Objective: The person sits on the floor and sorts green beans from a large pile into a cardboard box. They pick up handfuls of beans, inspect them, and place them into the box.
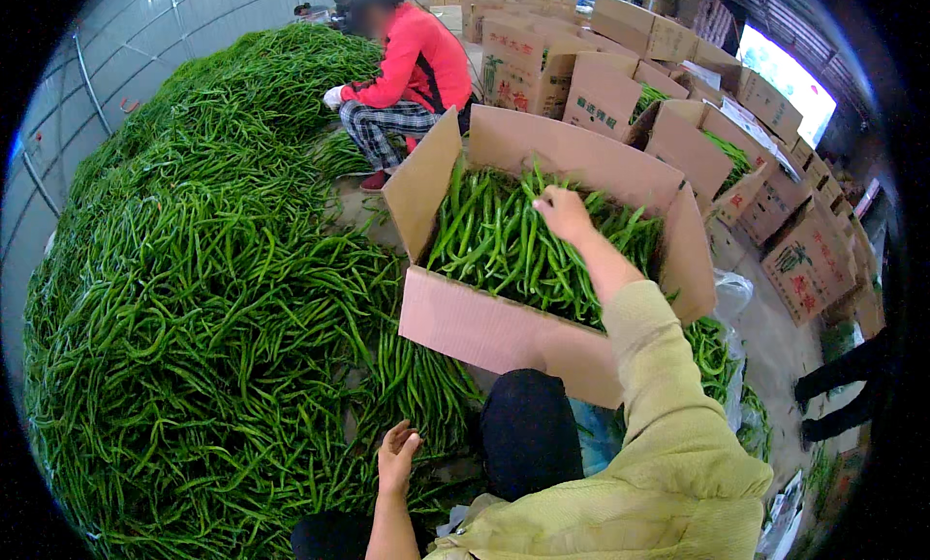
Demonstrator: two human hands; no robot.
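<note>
An open cardboard box (508,327) stands in front of me with its flaps spread. Long green chili peppers (501,233) fill much of it, many lying side by side. My right hand (563,213) is over the peppers inside the box, its fingers bent at the tip of one; whether it grips that pepper I cannot tell. Down to the left, my left hand (398,447) hangs with curled, parted fingers and holds nothing. It is beside a row of peppers (421,378) at the edge of a large pepper heap (203,327).
Behind the box a person (421,66) in a red jacket and gloves squats by the heap. Many cardboard boxes (806,262), some holding peppers, stand at the right. Clear plastic bags (730,298) lie beside my box. Another person's dark legs (843,400) show at the far right.
</note>
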